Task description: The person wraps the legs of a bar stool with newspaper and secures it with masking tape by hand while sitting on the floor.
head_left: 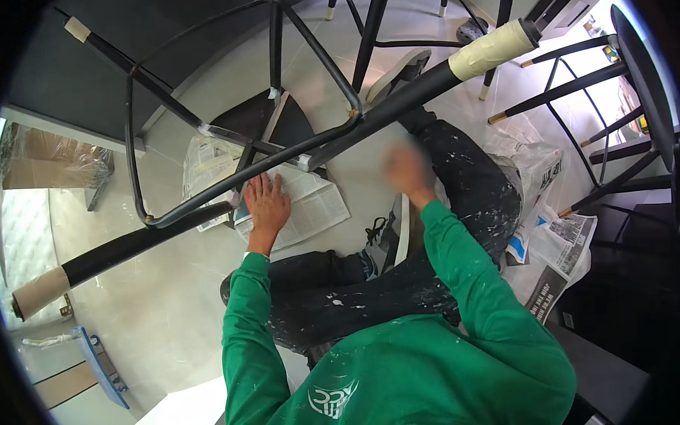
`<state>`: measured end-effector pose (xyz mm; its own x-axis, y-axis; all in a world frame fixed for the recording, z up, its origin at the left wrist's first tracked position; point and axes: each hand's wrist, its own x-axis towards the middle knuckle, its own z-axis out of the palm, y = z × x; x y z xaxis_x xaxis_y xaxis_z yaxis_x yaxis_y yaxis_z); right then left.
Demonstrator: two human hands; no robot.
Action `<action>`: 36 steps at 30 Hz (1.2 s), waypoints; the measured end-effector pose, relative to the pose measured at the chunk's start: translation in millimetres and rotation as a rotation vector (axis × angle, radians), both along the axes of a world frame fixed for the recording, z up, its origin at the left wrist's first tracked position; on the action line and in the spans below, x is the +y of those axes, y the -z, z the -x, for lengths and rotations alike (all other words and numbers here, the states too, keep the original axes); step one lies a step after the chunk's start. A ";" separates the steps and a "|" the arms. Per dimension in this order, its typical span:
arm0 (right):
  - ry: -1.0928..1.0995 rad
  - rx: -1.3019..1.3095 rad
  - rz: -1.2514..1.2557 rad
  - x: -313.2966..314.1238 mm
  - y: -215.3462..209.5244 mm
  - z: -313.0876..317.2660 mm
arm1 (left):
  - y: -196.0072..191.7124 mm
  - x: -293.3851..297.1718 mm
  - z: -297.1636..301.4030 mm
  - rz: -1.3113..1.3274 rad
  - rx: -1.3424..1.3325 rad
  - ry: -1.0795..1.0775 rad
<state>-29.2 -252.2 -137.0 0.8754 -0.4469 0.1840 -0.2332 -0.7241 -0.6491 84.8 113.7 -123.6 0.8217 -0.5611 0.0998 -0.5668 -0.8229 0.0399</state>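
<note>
Sat on a pale floor (110, 273) before an upturned black stool (278, 152). Saw another black seat (643, 89) right of the stool, plastic-wrapped cardboard (50, 159) left of it, newspaper (310, 206) beneath. Held the left hand (266, 207) at its middle, fingers slightly apart; could not tell the fingers of the blurred right hand (406, 167), right of its middle.

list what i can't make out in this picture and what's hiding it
All in the head view:
Right hand: blurred, so whether it holds anything is unclear.
Newspaper: partly hidden beneath the left hand.
Black leg at the top: cut off by the upper edge.
</note>
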 end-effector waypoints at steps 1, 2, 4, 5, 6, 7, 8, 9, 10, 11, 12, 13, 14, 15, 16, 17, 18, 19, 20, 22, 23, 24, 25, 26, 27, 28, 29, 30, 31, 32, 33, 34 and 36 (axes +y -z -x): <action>0.003 0.079 0.090 -14.0 5.5 0.0 | -1.3 -4.6 0.5 0.008 0.011 0.004; -0.004 0.155 0.171 -17.2 8.6 -1.6 | -0.6 -1.4 0.2 0.020 0.011 0.009; -0.039 0.291 0.265 -17.4 15.2 -5.1 | -3.0 4.2 -0.2 0.043 0.007 0.014; -0.057 0.357 0.314 -17.7 17.4 -7.6 | -5.4 3.7 -1.0 0.069 0.014 0.025; -0.064 0.381 0.336 -21.3 17.9 -8.8 | -6.5 -1.5 -2.3 0.097 0.021 0.038; -0.078 0.408 0.356 -22.8 17.1 -9.1 | -8.4 -3.9 -1.5 0.123 0.032 0.046; -0.088 0.435 0.378 -23.8 15.9 -9.6 | -11.1 -6.2 -1.2 0.129 0.012 0.043; -0.067 0.421 0.355 -26.5 13.8 -6.7 | -14.1 -9.8 -1.3 0.136 -0.007 0.043; -0.068 0.405 0.320 -15.5 0.4 -5.6 | -16.3 0.3 -0.3 0.127 -0.027 0.025; -0.064 0.396 0.288 -6.7 -16.2 0.0 | -18.0 8.8 1.9 0.129 -0.042 0.013; -0.116 0.351 0.160 -5.2 -31.4 8.3 | -20.7 10.8 3.6 0.142 -0.058 0.010; -0.161 0.306 0.037 -7.9 -47.6 17.9 | -24.5 8.5 5.0 0.161 -0.074 0.013; -0.203 0.263 -0.083 -10.5 -66.6 28.8 | -31.9 4.0 8.8 0.243 -0.037 -0.004; -0.250 0.285 -0.219 -6.1 -92.8 39.8 | -43.3 -0.5 14.0 0.324 0.000 -0.022; -0.296 0.307 -0.355 2.6 -120.7 51.0 | -54.6 -5.2 20.0 0.407 0.037 -0.040; -0.356 0.256 -0.410 13.7 -141.8 61.9 | -62.3 -8.2 28.5 0.586 0.313 -0.113; -0.414 0.207 -0.467 26.1 -159.0 72.6 | -68.4 -11.3 38.3 0.762 0.593 -0.185; -0.505 0.132 -0.366 34.8 -174.5 82.7 | -74.2 -18.7 49.0 0.942 0.881 -0.250; -0.604 0.053 -0.266 43.4 -186.3 89.7 | -82.1 -26.4 60.0 1.107 1.081 -0.226; -0.716 -0.008 -0.303 59.5 -204.9 99.8 | -102.9 -44.4 80.6 1.435 1.487 -0.147; -0.783 -0.031 -0.310 65.9 -212.1 99.5 | -119.5 -48.9 89.1 1.493 1.532 -0.112; -0.846 -0.054 -0.317 70.3 -217.2 99.6 | -138.2 -53.2 96.8 1.550 1.579 -0.074; -0.880 -0.087 -0.299 73.5 -219.0 97.8 | -153.5 -52.6 101.3 1.607 1.615 -0.035; -0.911 -0.123 -0.280 76.4 -219.5 95.1 | -161.0 -48.5 102.0 1.581 1.595 -0.016; -0.940 -0.160 -0.261 77.9 -220.3 93.2 | -166.4 -43.6 102.1 1.554 1.575 0.003; -0.962 -0.164 -0.253 80.7 -221.9 90.4 | -171.3 -37.3 101.0 1.520 1.551 0.018; -0.982 -0.169 -0.244 82.5 -224.6 88.3 | -174.5 -33.2 99.1 1.492 1.533 -0.017; -1.000 -0.174 -0.234 83.9 -225.7 86.4 | -177.5 -29.6 96.5 1.482 1.503 -0.031; -1.015 -0.169 -0.235 84.7 -225.0 85.2 | -179.7 -26.7 94.3 1.469 1.478 -0.046; -1.027 -0.165 -0.235 85.0 -224.2 83.4 | -181.3 -24.4 92.8 1.455 1.455 -0.058; -1.037 -0.161 -0.235 85.4 -223.2 81.5 | -182.1 -22.9 92.1 1.459 1.432 -0.094; -1.042 -0.160 -0.224 86.6 -220.9 79.8 | -183.0 -21.2 91.4 1.461 1.409 -0.131; -1.046 -0.158 -0.202 87.3 -213.0 75.1 | -178.5 -19.5 86.1 1.404 1.270 -0.154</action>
<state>-104.2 -164.9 76.0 0.8136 0.4750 0.3354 0.5367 -0.3917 -0.7473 -1.3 94.2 54.9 0.7939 -0.5479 -0.2637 0.3961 0.1370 0.9079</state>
